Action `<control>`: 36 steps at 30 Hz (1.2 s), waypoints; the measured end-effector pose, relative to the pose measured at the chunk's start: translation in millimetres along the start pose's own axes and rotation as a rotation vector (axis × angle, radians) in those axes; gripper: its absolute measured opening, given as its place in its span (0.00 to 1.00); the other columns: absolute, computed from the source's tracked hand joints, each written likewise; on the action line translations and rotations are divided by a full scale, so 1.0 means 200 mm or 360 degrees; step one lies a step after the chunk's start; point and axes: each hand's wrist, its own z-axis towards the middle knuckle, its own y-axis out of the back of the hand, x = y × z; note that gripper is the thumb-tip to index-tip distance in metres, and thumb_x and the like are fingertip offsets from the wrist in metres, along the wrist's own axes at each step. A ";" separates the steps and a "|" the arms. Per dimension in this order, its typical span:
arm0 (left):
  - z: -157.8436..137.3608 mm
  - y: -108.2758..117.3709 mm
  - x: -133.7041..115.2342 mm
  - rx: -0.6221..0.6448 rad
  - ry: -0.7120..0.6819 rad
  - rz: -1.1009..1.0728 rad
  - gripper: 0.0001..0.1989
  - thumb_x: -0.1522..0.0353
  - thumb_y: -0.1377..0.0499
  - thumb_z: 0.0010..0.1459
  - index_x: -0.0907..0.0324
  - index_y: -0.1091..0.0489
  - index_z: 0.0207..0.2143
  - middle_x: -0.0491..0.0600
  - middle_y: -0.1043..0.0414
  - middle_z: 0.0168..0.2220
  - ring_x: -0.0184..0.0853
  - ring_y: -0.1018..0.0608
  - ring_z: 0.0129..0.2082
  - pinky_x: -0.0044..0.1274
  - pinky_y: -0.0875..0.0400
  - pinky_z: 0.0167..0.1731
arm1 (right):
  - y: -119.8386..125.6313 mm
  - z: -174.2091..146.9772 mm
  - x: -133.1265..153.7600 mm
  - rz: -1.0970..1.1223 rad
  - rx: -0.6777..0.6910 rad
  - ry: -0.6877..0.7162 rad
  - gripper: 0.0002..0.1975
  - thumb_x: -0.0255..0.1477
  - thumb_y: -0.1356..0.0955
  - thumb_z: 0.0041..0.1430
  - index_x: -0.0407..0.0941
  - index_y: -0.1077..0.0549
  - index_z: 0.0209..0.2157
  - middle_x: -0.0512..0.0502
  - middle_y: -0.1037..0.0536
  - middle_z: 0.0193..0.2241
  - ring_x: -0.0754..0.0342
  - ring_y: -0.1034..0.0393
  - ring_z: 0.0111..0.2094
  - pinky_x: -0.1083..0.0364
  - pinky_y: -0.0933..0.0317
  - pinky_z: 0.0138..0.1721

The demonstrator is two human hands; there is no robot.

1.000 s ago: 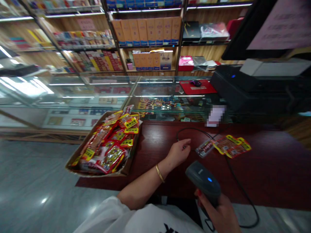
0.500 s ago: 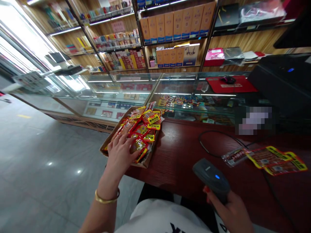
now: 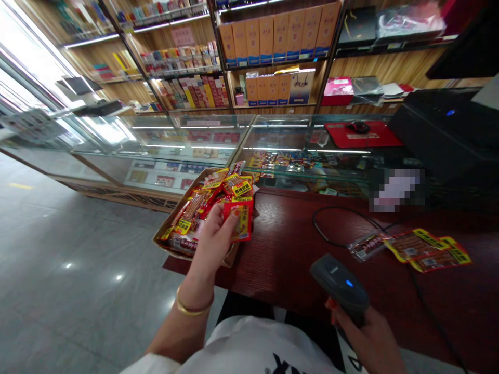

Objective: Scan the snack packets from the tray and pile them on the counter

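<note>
My left hand [image 3: 215, 234] pinches a red snack packet [image 3: 243, 222] with a yellowish-green middle, held over the right side of a cardboard box [image 3: 166, 248]. Heaped in that box are several red and yellow snack packets [image 3: 197, 203]. Lower right, my right hand [image 3: 366, 327] is wrapped around the handle of a dark barcode scanner [image 3: 340, 286], which shows a blue light. The scanner's head points up and to the left, above the counter. Some of my right fingers are hidden behind its grip.
On the dark red wooden counter [image 3: 280, 228] lie several flat snack packets [image 3: 423, 249] and a black cable [image 3: 317, 228]. Behind stands a glass display case [image 3: 187, 137], with a mouse [image 3: 357, 127] on a red mat [image 3: 335, 137]. A dark machine [image 3: 440, 135] stands at right.
My left hand was spread over the packets in the box; it now grips a red one and has lifted it to the right. The right hand keeps the scanner in nearly the same place.
</note>
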 end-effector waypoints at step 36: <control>-0.03 -0.73 0.55 0.0648 0.1034 -0.0587 0.12 0.73 0.37 0.55 0.59 0.26 0.43 0.49 0.20 0.37 0.34 0.19 0.32 0.26 0.22 0.35 | 0.06 -0.03 -0.01 -0.0021 -0.0027 0.0220 0.15 0.41 0.32 0.60 0.44 0.22 0.29 0.48 0.22 0.19 0.51 0.27 0.21 0.56 0.34 0.27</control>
